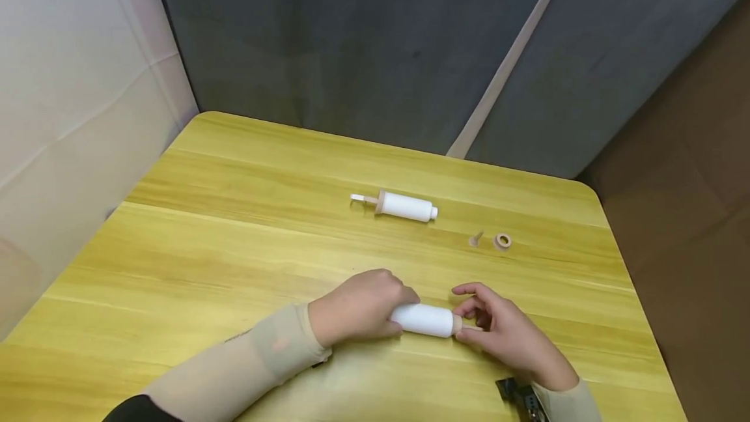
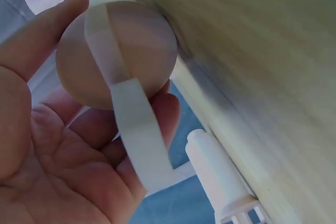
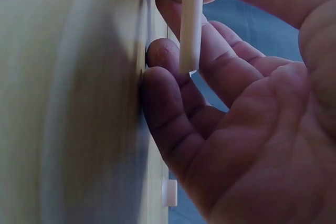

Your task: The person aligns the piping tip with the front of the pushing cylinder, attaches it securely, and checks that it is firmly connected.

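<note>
A toy syringe with a white barrel [image 1: 423, 320] lies level just above or on the table in front of me. My left hand [image 1: 366, 303] grips its left end; the left wrist view shows the beige end disc [image 2: 149, 56] and a white plunger handle [image 2: 139, 129] sticking out. At the other end, my right hand [image 1: 512, 337] pinches the beige collar [image 1: 457, 325] between thumb and fingers. A thin beige peg [image 3: 190, 35] projects from that collar towards the right palm. The barrel is largely hidden in both wrist views.
Farther back lies a second white toy syringe [image 1: 407, 206], its plunger pointing left. Right of it are a small beige peg with a round base [image 1: 474, 241] and a beige ring [image 1: 502, 241]. The wooden table [image 1: 234, 246] ends at a dark partition [image 1: 351, 51].
</note>
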`<state>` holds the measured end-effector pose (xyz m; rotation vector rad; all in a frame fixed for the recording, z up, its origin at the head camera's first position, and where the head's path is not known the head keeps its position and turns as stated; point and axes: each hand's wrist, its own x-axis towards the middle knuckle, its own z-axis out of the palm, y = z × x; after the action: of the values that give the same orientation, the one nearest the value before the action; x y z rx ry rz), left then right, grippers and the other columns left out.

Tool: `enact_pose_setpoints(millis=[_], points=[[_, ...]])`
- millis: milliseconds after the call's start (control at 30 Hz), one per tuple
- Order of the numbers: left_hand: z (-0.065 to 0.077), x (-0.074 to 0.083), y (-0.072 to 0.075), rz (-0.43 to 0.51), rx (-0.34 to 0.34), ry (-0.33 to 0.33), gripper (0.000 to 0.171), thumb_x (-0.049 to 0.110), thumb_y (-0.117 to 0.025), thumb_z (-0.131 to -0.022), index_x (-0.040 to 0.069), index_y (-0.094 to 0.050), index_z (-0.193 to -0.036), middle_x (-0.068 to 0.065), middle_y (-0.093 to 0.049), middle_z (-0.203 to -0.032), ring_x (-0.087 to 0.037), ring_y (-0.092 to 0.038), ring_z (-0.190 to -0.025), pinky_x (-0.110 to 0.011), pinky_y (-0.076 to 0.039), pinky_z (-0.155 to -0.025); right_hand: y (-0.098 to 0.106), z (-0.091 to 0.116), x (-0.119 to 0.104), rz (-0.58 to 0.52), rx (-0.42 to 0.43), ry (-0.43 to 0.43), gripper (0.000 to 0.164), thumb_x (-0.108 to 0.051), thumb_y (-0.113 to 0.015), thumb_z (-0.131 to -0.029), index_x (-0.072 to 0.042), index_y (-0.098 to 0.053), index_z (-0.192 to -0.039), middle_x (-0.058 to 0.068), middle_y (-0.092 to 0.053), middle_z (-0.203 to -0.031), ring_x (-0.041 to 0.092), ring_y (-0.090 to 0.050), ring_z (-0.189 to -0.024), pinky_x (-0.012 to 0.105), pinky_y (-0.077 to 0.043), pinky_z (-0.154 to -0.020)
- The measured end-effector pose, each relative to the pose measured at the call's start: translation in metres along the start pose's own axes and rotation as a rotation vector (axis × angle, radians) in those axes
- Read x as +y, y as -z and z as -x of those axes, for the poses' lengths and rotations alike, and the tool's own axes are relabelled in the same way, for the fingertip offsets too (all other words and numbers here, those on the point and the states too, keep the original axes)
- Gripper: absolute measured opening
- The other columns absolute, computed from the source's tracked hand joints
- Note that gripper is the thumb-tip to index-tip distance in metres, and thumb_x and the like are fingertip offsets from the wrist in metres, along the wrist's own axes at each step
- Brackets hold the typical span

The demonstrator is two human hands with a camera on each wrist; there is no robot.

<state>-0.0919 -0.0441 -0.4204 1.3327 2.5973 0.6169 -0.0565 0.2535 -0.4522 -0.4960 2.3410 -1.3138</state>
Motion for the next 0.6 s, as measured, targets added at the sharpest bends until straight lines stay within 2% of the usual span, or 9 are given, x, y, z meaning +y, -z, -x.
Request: enact_pose_setpoints(millis=[167, 233, 300, 400, 467, 533, 600], points=[[0.003, -0.001, 0.000, 0.017, -0.020, 0.010, 0.030, 0.018, -0.094, -0.075, 0.016, -0.079, -0.101, 0.009, -0.073, -0.090, -0.005, -0.061, -0.077, -0.028, -0.054, -0.075, -0.005, 0.005, 0.000, -0.009, 0.030, -0.005, 0.059, -0.024, -0.082, -0.097, -0.007, -0.056, -0.147, 0.001, -0.073, -0.119, 0.021, -0.067, -0.100, 0.029, -0.055, -0.081], [0.006, -0.002, 0.002, 0.027, -0.029, 0.014, 0.037, 0.022, -0.094, -0.077, 0.014, -0.080, -0.110, 0.006, -0.075, -0.099, -0.007, -0.065, -0.084, -0.028, -0.055, -0.079, -0.006, 0.009, -0.002, 0.007, 0.075, -0.008, 0.059, -0.024, -0.082, -0.097, -0.006, -0.057, -0.147, 0.003, -0.072, -0.122, 0.023, -0.067, -0.103, 0.030, -0.055, -0.082], [0.009, -0.002, 0.008, 0.051, -0.031, 0.020, 0.045, 0.027, -0.093, -0.080, 0.012, -0.078, -0.121, 0.001, -0.076, -0.109, -0.011, -0.067, -0.094, -0.030, -0.056, -0.084, -0.003, 0.014, -0.006, 0.041, 0.155, -0.018, 0.056, -0.021, -0.082, -0.097, -0.006, -0.059, -0.146, 0.005, -0.072, -0.122, 0.025, -0.066, -0.105, 0.030, -0.056, -0.083], [0.008, -0.003, 0.026, 0.095, -0.006, 0.019, 0.056, 0.031, -0.090, -0.087, 0.009, -0.073, -0.135, -0.005, -0.074, -0.127, -0.018, -0.068, -0.113, -0.035, -0.055, -0.098, 0.016, 0.019, -0.014, 0.131, 0.289, -0.048, 0.049, -0.017, -0.081, -0.098, -0.004, -0.063, -0.142, 0.010, -0.072, -0.123, 0.027, -0.066, -0.104, 0.031, -0.057, -0.082], [0.003, -0.003, 0.040, 0.119, 0.001, 0.008, 0.056, 0.031, -0.088, -0.090, 0.008, -0.071, -0.138, -0.006, -0.072, -0.132, -0.021, -0.066, -0.120, -0.039, -0.053, -0.103, 0.034, 0.018, -0.018, 0.206, 0.341, -0.093, 0.047, -0.020, -0.079, -0.100, -0.004, -0.064, -0.141, 0.013, -0.071, -0.126, 0.027, -0.067, -0.104, 0.034, -0.057, -0.082], [-0.007, -0.003, 0.052, 0.133, -0.008, -0.002, 0.054, 0.030, -0.086, -0.093, 0.008, -0.070, -0.139, -0.005, -0.071, -0.134, -0.022, -0.066, -0.123, -0.039, -0.053, -0.104, 0.053, 0.013, -0.019, 0.277, 0.344, -0.150, 0.050, -0.026, -0.077, -0.102, -0.002, -0.062, -0.143, 0.017, -0.067, -0.133, 0.029, -0.066, -0.107, 0.040, -0.057, -0.083], [-0.025, -0.004, 0.059, 0.146, -0.038, -0.007, 0.051, 0.028, -0.084, -0.094, 0.008, -0.070, -0.139, -0.005, -0.072, -0.132, -0.021, -0.069, -0.118, -0.037, -0.055, -0.100, 0.070, 0.002, -0.016, 0.324, 0.304, -0.197, 0.057, -0.030, -0.075, -0.103, 0.000, -0.057, -0.148, 0.025, -0.061, -0.141, 0.038, -0.066, -0.113, 0.048, -0.057, -0.087]])
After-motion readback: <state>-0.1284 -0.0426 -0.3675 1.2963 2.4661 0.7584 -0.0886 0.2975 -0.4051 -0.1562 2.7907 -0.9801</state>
